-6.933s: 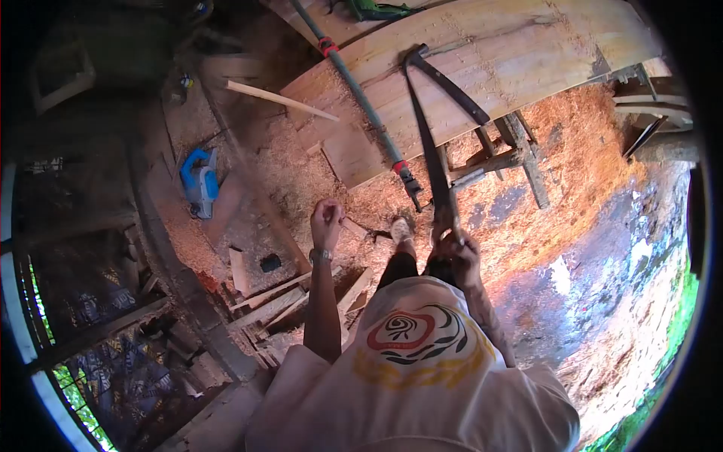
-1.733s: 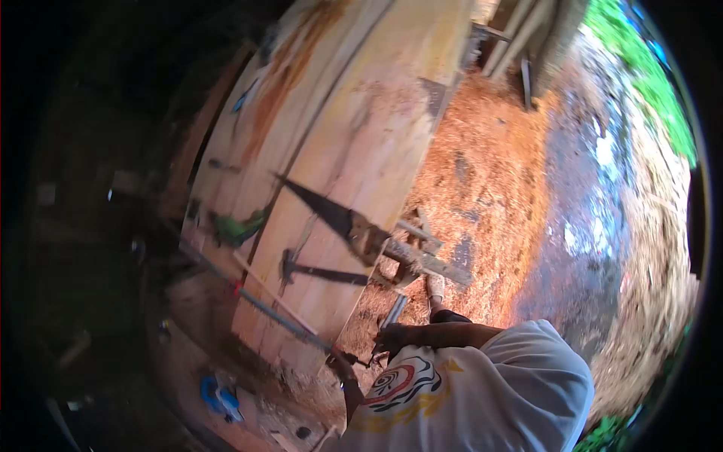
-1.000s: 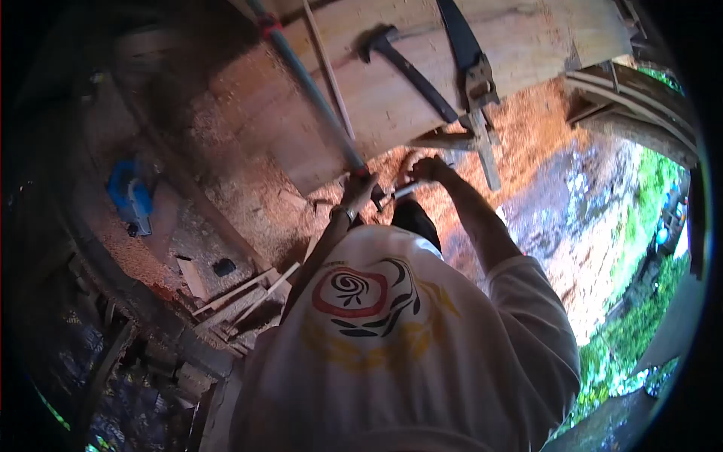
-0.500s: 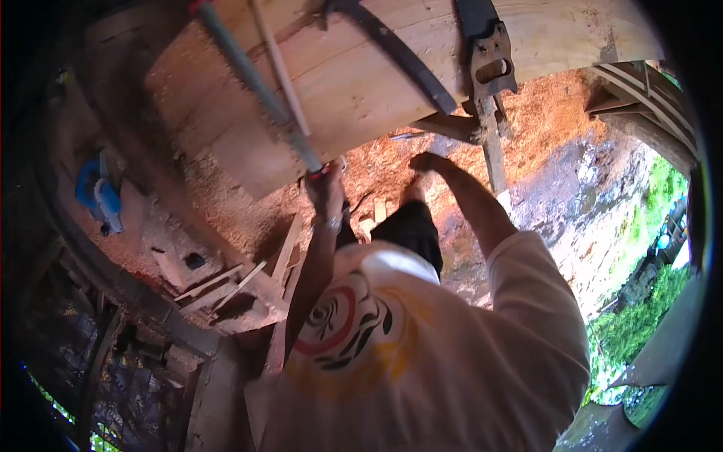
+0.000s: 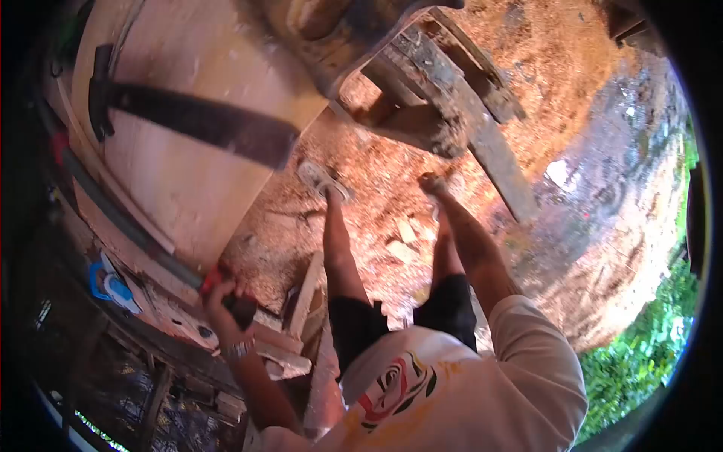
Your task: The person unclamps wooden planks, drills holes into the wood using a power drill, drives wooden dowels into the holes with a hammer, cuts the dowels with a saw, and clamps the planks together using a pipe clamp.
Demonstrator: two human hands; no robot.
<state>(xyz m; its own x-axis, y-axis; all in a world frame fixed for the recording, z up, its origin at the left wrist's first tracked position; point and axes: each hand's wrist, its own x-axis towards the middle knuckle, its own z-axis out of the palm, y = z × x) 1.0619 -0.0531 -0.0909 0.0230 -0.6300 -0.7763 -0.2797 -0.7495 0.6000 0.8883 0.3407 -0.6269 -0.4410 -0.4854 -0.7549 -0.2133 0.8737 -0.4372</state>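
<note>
My left hand [image 5: 221, 300], with a watch at its wrist, is closed round the red and black end of a long bar clamp [image 5: 113, 211] beside the board's near corner. My right hand [image 5: 431, 183] hangs over the shavings near my leg, fingers curled; what it holds, if anything, is hidden. On the wide wooden board [image 5: 188, 60] lies a hammer [image 5: 196, 120], its handle pointing right. A saw's wooden handle [image 5: 331, 38] looms large at the top. A thin wood strip [image 5: 113, 181] lies along the board's left side, next to the clamp.
A rough wooden trestle [image 5: 452, 98] stands at upper right, one leg reaching down toward the right. Wood offcuts [image 5: 402, 251] lie among shavings between my legs. A blue power tool [image 5: 113, 286] is at the far left, and scrap wood [image 5: 305, 294] sits by my left leg.
The view has swung and moved nearer the board. My left hand appears lower and further left, still on the clamp. The silver tool seen near my right hand is no longer visible.
</note>
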